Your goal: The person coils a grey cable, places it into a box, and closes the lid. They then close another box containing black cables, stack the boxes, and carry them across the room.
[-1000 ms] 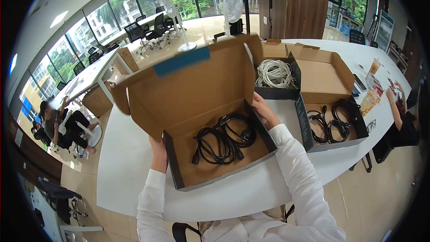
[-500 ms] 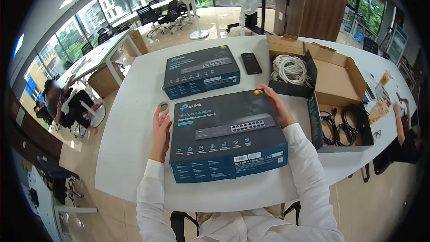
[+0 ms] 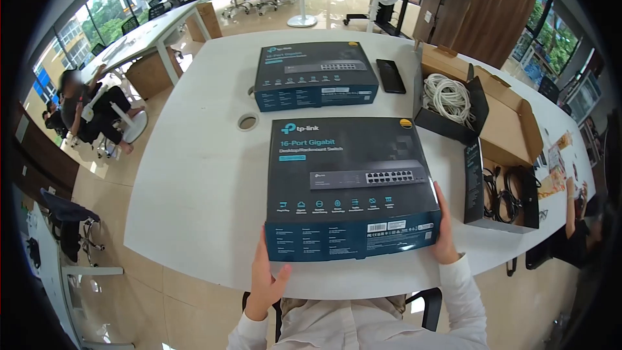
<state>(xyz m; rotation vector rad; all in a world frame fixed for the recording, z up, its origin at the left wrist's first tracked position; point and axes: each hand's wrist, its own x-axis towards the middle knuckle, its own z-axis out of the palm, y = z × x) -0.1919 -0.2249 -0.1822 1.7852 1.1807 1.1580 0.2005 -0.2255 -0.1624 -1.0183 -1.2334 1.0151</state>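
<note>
A dark tp-link network switch box [image 3: 350,155], labelled 16-Port Gigabit, lies in front of me on the white table. My left hand [image 3: 265,282] is at its front left corner, fingers along the side and thumb sticking out in front. On the opposite side, my right hand [image 3: 444,230] is pressed against the box's right edge near the front, its fingers partly hidden behind it. Between them the two hands hold the box by its sides. Behind it rests a second, matching switch box [image 3: 314,78].
A tape roll [image 3: 247,122] lies left of the boxes. A black phone [image 3: 391,76] is beside the rear box. To the right, one open box [image 3: 447,126] holds white cable, another [image 3: 474,185] black cables. A person [image 3: 576,236] sits at the right edge of the table [image 3: 188,220].
Both hands have slid from the box's upper sides toward its front corners. The view has shifted, and the tape roll that was behind my left hand now shows fully.
</note>
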